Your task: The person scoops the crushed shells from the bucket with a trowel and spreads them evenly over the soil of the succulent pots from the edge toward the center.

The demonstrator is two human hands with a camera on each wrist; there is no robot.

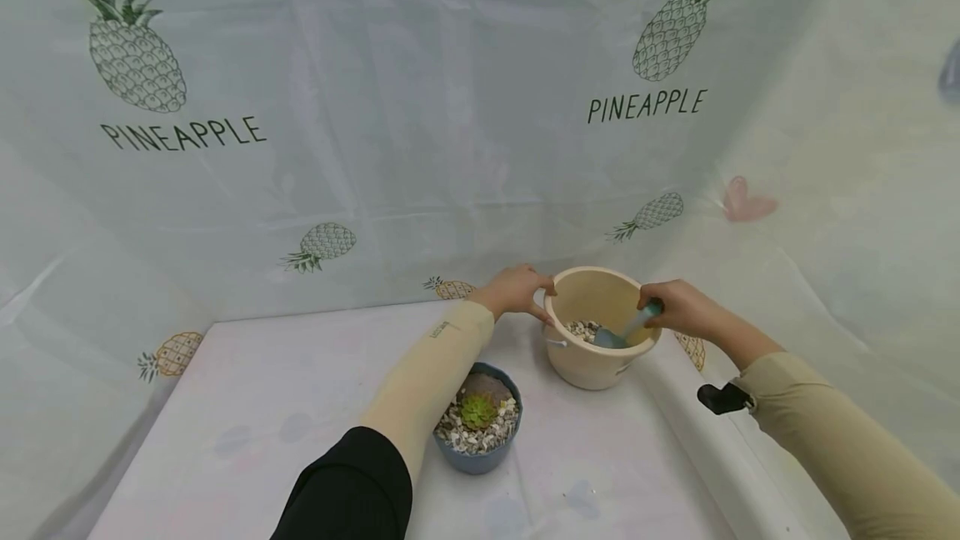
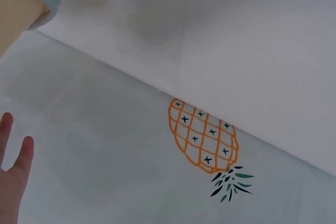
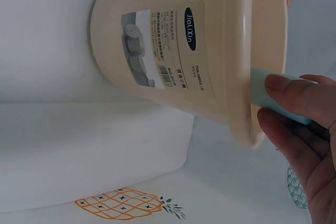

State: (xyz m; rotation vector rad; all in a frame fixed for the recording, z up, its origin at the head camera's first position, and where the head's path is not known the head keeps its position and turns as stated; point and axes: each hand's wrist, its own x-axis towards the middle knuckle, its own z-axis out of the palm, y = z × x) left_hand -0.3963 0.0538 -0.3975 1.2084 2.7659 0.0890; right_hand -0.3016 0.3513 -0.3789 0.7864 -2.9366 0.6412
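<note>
A cream bucket (image 1: 588,365) stands near the back right of the table, with pale pebbles (image 1: 581,329) inside. My left hand (image 1: 517,290) holds its left rim, the thumb lower than the fingers; in the left wrist view only two fingers (image 2: 22,161) of it show. My right hand (image 1: 678,307) grips the mint handle of a small trowel (image 1: 611,340), whose blue-grey blade dips into the bucket by the pebbles. Up close, the right wrist view shows thumb and fingers pinching that handle (image 3: 283,100) over the rim.
Below my left forearm stands a blue pot (image 1: 476,462) with a green succulent (image 1: 477,411), pebbles and a brownish lump. A few crumbs lie on the white-covered table (image 1: 300,390). A pineapple-printed sheet (image 1: 420,107) hangs behind and beside the table.
</note>
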